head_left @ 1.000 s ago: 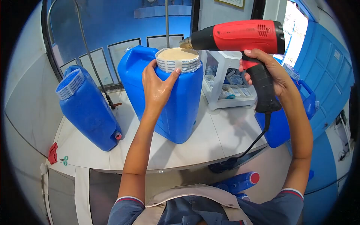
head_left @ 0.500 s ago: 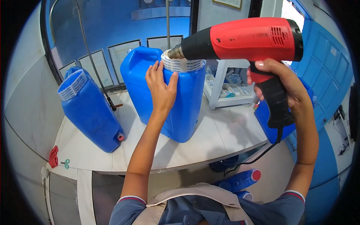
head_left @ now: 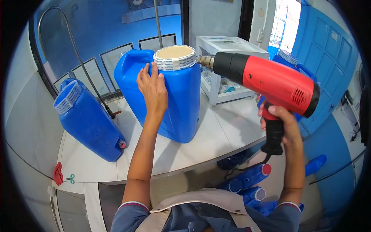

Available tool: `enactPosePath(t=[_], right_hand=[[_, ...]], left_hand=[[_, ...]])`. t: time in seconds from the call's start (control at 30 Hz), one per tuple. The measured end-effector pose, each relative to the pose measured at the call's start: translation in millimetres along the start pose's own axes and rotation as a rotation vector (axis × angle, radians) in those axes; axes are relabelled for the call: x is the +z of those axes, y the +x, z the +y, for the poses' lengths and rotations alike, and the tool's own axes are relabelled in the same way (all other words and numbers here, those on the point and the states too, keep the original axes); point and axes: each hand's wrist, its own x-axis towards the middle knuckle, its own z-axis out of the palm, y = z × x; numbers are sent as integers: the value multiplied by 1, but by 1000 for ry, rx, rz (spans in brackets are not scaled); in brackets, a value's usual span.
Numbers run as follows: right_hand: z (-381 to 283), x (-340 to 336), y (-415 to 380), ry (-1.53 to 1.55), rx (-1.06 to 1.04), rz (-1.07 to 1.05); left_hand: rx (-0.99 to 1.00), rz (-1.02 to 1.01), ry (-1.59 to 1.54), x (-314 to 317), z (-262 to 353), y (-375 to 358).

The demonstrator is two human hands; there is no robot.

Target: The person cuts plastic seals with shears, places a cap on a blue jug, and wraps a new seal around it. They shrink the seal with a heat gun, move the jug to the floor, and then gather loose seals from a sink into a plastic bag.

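Wrapped around the black handle of a red heat gun [head_left: 270, 83], the right hand [head_left: 280, 123] grip is closed tight, fingers curled round the handle below the red body. The gun is held level off the right front edge of the counter [head_left: 216, 133], its metal nozzle [head_left: 205, 61] pointed left at the sleeve [head_left: 174, 62] banded round the cap [head_left: 174, 52] of the middle jerrycan [head_left: 179, 100]; nozzle and sleeve are close, but whether they touch cannot be told. A black cord [head_left: 247, 166] is seen hanging from the handle's base, below the counter edge.

The left hand [head_left: 154, 91] is laid flat on the jerrycan's upper left face, fingers spread slightly and pointing up, fingertips just below the sleeve; nothing is pinched. The jerrycan is stood upright near the middle of the counter, tan cap on top.

A second jerrycan [head_left: 89, 120] is leaned at the counter's left side, its mouth also sleeved, a small red plug [head_left: 122, 144] low on its side. A white rack [head_left: 220, 65] is placed at the back right of the counter. Scissors [head_left: 70, 178] and a red clip [head_left: 58, 174] are lain at the front left corner. More blue containers [head_left: 247, 179] are seen on the floor below the right edge.
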Motion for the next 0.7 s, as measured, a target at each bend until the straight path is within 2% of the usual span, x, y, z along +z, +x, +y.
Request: enactPosePath(t=[0.17,0.2,0.3,0.43,0.57,0.63,0.7], right_hand=[[37,28,-22,-20,-92,-27],[37,38,-25,-203,-40,-6],[86,44,-31,-495,-327,-42],[120,62,-27,-892,-488,-95],[147,81,-16,-1091,-567,-72],[147,84,-14,-1140,-584,-49],[140,80,-15,-1158,-666,-24]], left_hand=[[-43,-3,-125,-11,-10,2],[-82,30,-182,-15,-9,0],[-149,89,-301,-26,-6,-5],[-202,109,-416,-38,-4,-10],[-210,137,-478,-45,-4,-12],[-268,160,-701,-48,3,-11],[-231,107,-722,-41,-10,-7]])
